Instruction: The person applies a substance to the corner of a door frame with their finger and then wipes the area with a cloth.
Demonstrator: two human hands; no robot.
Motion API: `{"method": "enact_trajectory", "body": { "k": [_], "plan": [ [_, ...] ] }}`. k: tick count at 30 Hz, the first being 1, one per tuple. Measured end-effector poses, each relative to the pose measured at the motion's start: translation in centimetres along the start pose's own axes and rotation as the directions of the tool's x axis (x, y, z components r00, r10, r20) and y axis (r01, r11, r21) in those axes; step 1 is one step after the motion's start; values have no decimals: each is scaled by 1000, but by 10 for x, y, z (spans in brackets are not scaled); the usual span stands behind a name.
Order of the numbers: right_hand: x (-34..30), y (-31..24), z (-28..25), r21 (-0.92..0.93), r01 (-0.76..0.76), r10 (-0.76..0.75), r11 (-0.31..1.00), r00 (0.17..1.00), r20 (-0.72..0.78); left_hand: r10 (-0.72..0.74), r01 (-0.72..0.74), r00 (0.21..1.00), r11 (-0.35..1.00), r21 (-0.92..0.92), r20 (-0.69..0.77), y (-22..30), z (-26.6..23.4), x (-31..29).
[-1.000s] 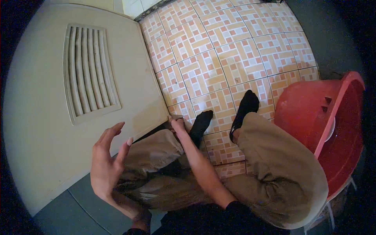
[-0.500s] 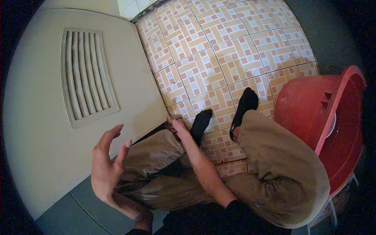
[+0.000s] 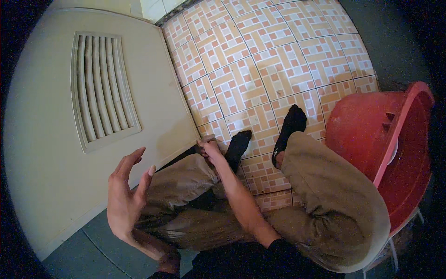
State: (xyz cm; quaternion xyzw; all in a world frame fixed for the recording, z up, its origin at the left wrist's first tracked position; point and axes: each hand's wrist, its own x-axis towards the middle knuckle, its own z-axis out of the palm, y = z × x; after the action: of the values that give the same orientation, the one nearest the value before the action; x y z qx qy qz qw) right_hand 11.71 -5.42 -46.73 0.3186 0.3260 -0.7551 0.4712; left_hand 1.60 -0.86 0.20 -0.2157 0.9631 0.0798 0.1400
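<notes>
At the smooth, slat-vented door (image 3: 155, 93) curls the right hand (image 3: 210, 150).

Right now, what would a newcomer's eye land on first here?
The big red tub on the right stands out first. Then comes the pale door with its slatted vent on the left. Below the vent in view, the left hand hovers, thumb and fingers apart.

I have the door (image 3: 160, 79) on my left, a vent (image 3: 102, 90) set in it, and the tub (image 3: 360, 123) on my right. Between them, left foot (image 3: 239, 143) and right foot (image 3: 293, 122) rest on the floor (image 3: 278, 32). The left hand (image 3: 125, 195) is before the door's near edge, the right hand (image 3: 212, 151) at its corner, beside the left foot.
</notes>
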Motion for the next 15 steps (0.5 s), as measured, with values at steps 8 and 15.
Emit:
{"method": "enact_trajectory", "body": {
  "k": [8,15],
  "plan": [
    [-16,-38,-19,117,-26,19,993,998,57,20,-19,1000,999,-34,13,8,5,7],
    [-7,-49,-32,36,10,-9,999,999,-35,82,-80,996,996,-48,28,19,7,11]
  ]
}}
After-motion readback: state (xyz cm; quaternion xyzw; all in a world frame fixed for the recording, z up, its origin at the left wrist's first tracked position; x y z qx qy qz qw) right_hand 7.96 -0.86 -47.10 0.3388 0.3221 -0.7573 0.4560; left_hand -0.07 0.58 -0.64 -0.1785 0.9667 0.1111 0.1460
